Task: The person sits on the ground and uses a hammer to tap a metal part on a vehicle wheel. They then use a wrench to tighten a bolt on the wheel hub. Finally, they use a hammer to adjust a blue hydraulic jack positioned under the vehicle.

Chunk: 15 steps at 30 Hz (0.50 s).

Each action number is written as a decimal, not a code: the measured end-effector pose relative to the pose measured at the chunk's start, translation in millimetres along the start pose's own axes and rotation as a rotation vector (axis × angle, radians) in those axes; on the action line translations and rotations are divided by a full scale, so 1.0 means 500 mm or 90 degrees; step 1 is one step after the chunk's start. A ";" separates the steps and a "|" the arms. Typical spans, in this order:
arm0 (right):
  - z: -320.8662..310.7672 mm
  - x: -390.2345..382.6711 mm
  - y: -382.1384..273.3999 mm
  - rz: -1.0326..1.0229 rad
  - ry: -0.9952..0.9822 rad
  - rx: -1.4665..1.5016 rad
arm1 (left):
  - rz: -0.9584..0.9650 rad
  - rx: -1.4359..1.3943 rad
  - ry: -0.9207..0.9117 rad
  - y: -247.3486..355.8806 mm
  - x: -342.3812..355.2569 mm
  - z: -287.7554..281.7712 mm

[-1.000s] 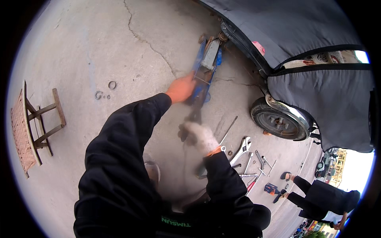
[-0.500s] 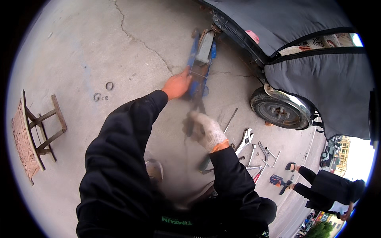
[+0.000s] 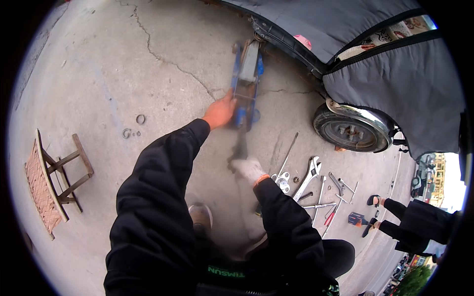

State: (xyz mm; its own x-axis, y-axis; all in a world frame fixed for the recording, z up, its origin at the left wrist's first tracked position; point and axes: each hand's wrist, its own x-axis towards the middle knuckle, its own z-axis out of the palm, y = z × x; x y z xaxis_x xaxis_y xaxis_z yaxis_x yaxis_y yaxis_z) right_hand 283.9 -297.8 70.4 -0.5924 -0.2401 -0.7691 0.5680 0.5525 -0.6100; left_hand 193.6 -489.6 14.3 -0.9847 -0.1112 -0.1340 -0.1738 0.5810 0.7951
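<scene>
A blue floor jack (image 3: 250, 66) lies on the concrete, its far end by the lower edge of the grey-covered vehicle (image 3: 380, 84). My left hand (image 3: 219, 112), in an orange glove, is closed on the left side of the jack's frame; its fingertips are partly hidden. Nearer to me, my right hand (image 3: 250, 169), in a whitish glove with an orange cuff, is wrapped round the dark jack handle (image 3: 240, 145). Motion blurs the handle and the right fingers.
A wheel (image 3: 351, 135) is at the right. Beside my right arm lie an adjustable wrench (image 3: 310, 177), a long rod (image 3: 288, 154) and red-handled pliers (image 3: 331, 218). A woven stool (image 3: 47, 185) and metal rings (image 3: 140, 119) are left. A person (image 3: 419, 222) is near a small box (image 3: 356, 218).
My right hand has moved a little toward me and left with the handle. The left hand stays on the jack frame. The whole view has turned slightly.
</scene>
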 end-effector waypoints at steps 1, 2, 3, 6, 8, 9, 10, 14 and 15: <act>-0.002 -0.004 -0.029 0.047 -0.006 -0.019 | -0.019 -0.008 -0.014 -0.008 -0.001 -0.006; -0.014 -0.020 -0.058 0.049 -0.051 0.141 | 0.001 0.001 0.001 -0.021 0.004 -0.011; -0.022 -0.045 -0.094 0.060 -0.105 0.299 | 0.008 0.013 0.017 -0.044 0.002 -0.012; -0.023 -0.038 -0.073 0.010 -0.071 0.093 | 0.011 0.017 0.014 -0.022 0.009 0.001; -0.001 0.003 0.003 -0.025 0.004 -0.020 | 0.013 0.011 0.011 -0.019 0.021 0.005; -0.001 0.003 -0.002 -0.005 -0.010 0.006 | 0.004 0.015 0.016 -0.021 0.017 0.006; -0.004 0.002 -0.019 0.014 -0.026 0.036 | -0.004 0.024 0.019 -0.027 0.015 0.008; -0.028 -0.059 -0.107 0.073 -0.097 0.290 | -0.014 -0.002 -0.020 -0.025 0.002 -0.009; -0.031 -0.034 -0.082 0.027 -0.122 0.206 | 0.007 -0.008 -0.002 -0.015 0.016 -0.011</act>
State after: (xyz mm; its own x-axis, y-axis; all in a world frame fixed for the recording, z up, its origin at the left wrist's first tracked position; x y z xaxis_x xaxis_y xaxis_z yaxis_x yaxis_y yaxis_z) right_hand 261.9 -304.1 111.6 -0.4638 -0.3847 -0.7981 0.7592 0.2916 -0.5818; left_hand 187.0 -499.3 10.4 -0.9865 -0.1030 -0.1272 -0.1634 0.5720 0.8038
